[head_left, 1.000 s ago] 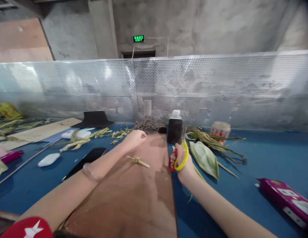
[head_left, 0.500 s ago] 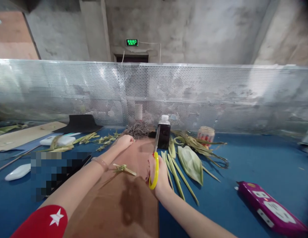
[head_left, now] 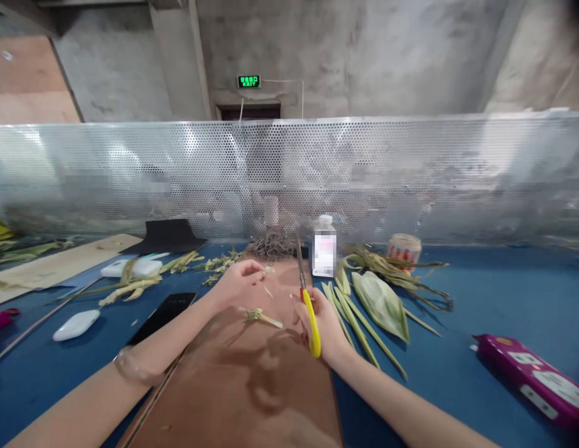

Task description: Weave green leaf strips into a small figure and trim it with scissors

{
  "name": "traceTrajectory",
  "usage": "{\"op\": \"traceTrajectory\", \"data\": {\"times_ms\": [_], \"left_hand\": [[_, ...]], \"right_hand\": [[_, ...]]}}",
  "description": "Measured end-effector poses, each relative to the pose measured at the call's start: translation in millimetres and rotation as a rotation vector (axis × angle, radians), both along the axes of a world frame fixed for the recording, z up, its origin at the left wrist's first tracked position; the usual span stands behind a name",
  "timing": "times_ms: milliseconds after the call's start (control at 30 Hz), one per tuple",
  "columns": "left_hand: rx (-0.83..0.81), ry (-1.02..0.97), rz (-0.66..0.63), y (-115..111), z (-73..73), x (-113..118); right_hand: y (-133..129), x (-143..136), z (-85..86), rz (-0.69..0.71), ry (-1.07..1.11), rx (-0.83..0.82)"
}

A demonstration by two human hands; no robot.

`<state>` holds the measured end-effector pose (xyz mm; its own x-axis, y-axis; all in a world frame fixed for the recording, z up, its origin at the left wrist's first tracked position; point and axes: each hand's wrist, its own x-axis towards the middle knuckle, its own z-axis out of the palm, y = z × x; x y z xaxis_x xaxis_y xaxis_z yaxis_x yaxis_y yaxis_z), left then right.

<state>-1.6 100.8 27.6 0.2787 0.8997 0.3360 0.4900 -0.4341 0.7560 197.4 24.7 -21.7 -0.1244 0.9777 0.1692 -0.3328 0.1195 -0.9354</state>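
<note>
My right hand point(head_left: 321, 317) holds a pair of scissors with yellow handles point(head_left: 311, 323); the metal blades point up and away from me. My left hand point(head_left: 240, 283) is over the far part of a brown board point(head_left: 289, 398), its fingers bent and slightly apart. Just beyond those fingertips is a small pale scrap point(head_left: 269, 270), with a thin sliver point(head_left: 268, 291) nearer me. A small knotted piece of plant strip point(head_left: 261, 317) lies on the board between my hands.
Right of the board lie pale green leaf strips point(head_left: 359, 323), a broad leaf point(head_left: 382, 305), dried strips point(head_left: 396, 274), a jar point(head_left: 404, 249) and a purple packet point(head_left: 527, 376). A bottle point(head_left: 324, 252) and tangled grey cord point(head_left: 275, 244) stand behind. Leftward is a black phone point(head_left: 165, 311).
My left hand has drawn back slightly, and pale scraps now show near its fingertips. My right hand still grips the scissors. The view has shifted left.
</note>
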Motion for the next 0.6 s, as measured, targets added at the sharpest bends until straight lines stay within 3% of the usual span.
{"op": "traceTrajectory", "data": {"times_ms": [133, 300, 467, 600], "left_hand": [[-0.03, -0.099, -0.131, -36, 4.2, 10], [-0.095, -0.184, -0.225, -50, 1.4, 9], [-0.199, -0.194, -0.287, -54, -13.3, 1], [-0.247, -0.169, -0.289, -60, -16.6, 4]], "right_hand": [[6, -11, 16.3, -0.031, -0.026, 0.009], [17, -25, 28.5, -0.023, -0.022, 0.047], [17, -24, 16.1, -0.012, 0.002, 0.081], [16, -17, 5.5, -0.033, -0.016, 0.096]]}}
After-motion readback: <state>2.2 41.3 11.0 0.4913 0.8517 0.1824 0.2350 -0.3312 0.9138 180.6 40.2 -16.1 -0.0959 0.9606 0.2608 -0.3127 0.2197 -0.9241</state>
